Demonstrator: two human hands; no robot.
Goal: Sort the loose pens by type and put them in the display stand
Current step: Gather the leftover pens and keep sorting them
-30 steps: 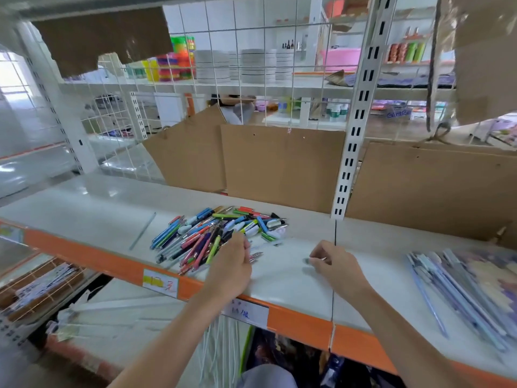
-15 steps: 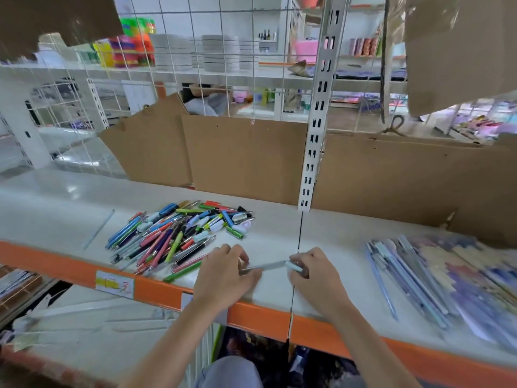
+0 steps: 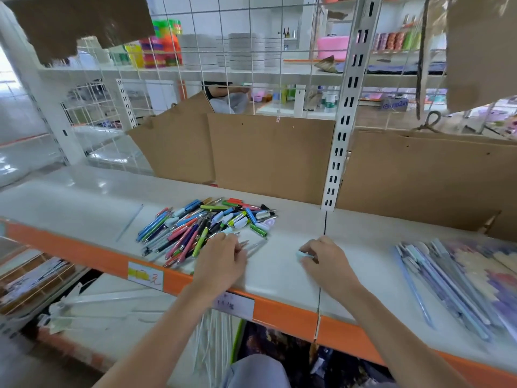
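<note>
Both hands are down on the shelf (image 3: 84,203) now. The pen pile (image 3: 204,225) lies loose on the white surface, left of the slotted upright (image 3: 342,130) and in front of the cardboard (image 3: 268,155). The left hand (image 3: 221,261) sits at the pile's near right edge, fingers curled over a slim clear pen (image 3: 256,245) that pokes out to its right. The right hand (image 3: 327,261), well apart from the pile, pinches a small pale blue cap (image 3: 303,254) against the shelf. Far right, packets (image 3: 458,281) of long pens lie flat. No display stand is in view up here.
</note>
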